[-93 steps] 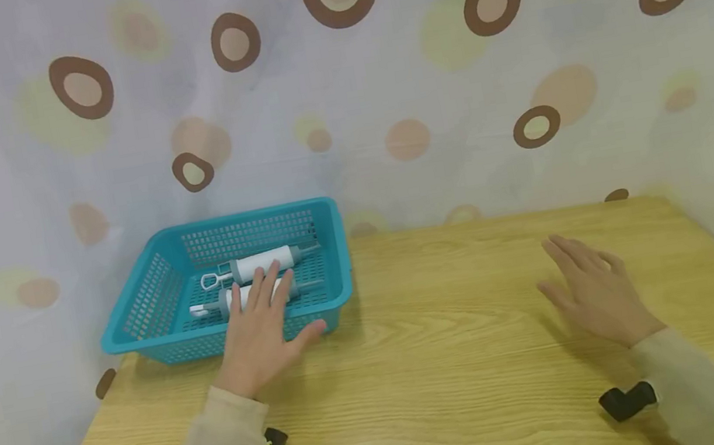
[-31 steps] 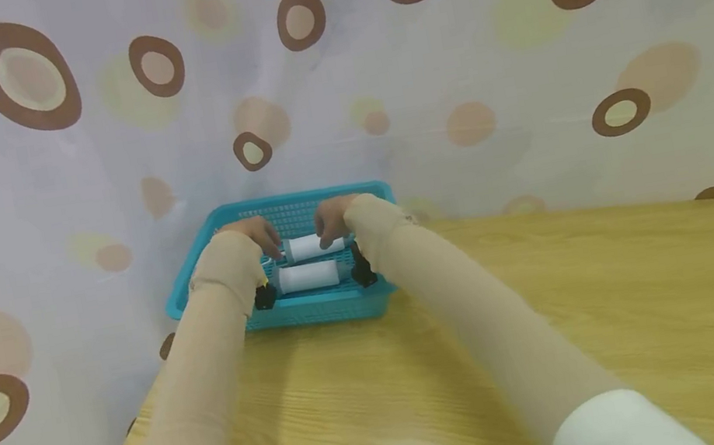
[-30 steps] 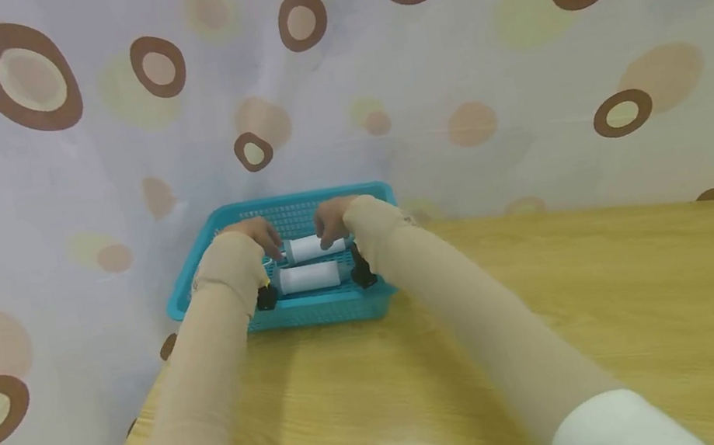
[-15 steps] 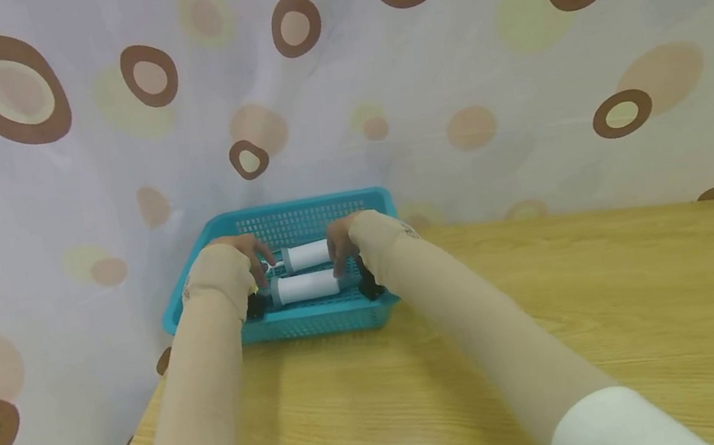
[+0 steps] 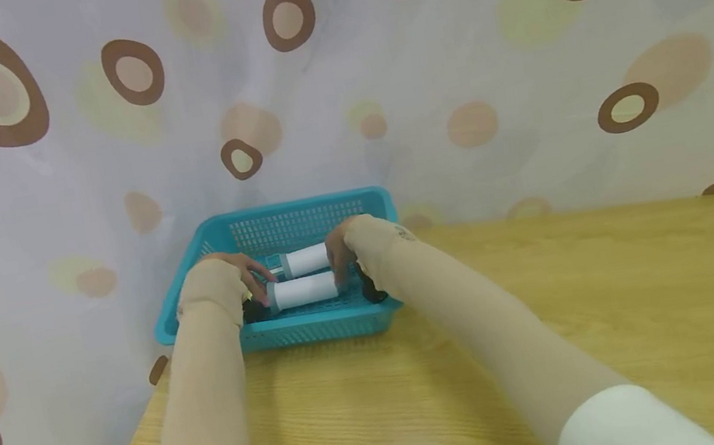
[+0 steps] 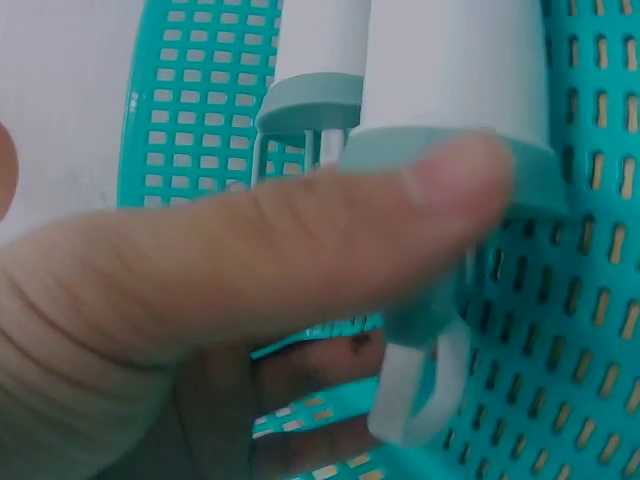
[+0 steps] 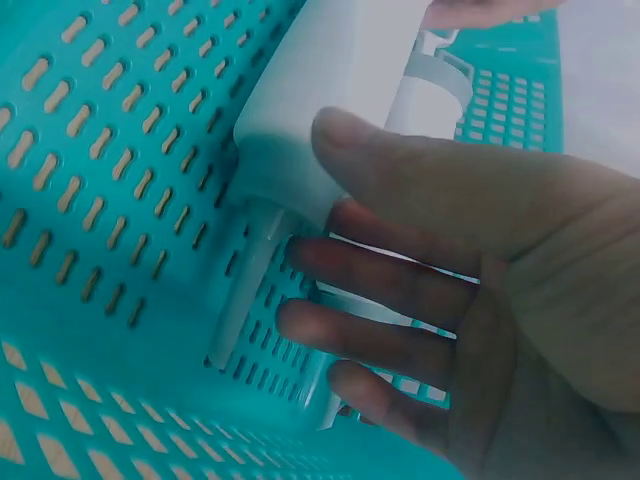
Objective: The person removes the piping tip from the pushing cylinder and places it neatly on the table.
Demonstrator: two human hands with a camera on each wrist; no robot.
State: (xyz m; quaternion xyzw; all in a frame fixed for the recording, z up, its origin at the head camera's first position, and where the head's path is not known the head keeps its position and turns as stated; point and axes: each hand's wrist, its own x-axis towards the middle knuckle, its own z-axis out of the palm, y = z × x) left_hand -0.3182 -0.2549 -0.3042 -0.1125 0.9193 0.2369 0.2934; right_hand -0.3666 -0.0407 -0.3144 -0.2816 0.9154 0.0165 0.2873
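In the head view, two large white plastic syringes with grey-green collars lie side by side in a turquoise basket (image 5: 316, 317). My left hand (image 5: 244, 270) is at the handle end of the near syringe (image 5: 303, 291); in the left wrist view its thumb (image 6: 440, 190) crosses the collar, with fingers behind the loop handle (image 6: 415, 390). My right hand (image 5: 342, 249) holds the nozzle end; in the right wrist view its thumb (image 7: 360, 140) lies against the barrel and the fingers curl underneath. Behind it rests the far syringe (image 5: 308, 260), its right end hidden by my right hand.
The basket has slotted walls and stands at the back left of a wooden table (image 5: 515, 322). A patterned cloth (image 5: 407, 96) hangs behind it. Black wrist cameras (image 5: 371, 287) sit close inside the basket's front rim.
From resting apart, both hands reached into the basket, first around the far syringe. They then shifted toward the near one, and my left thumb came onto its collar.
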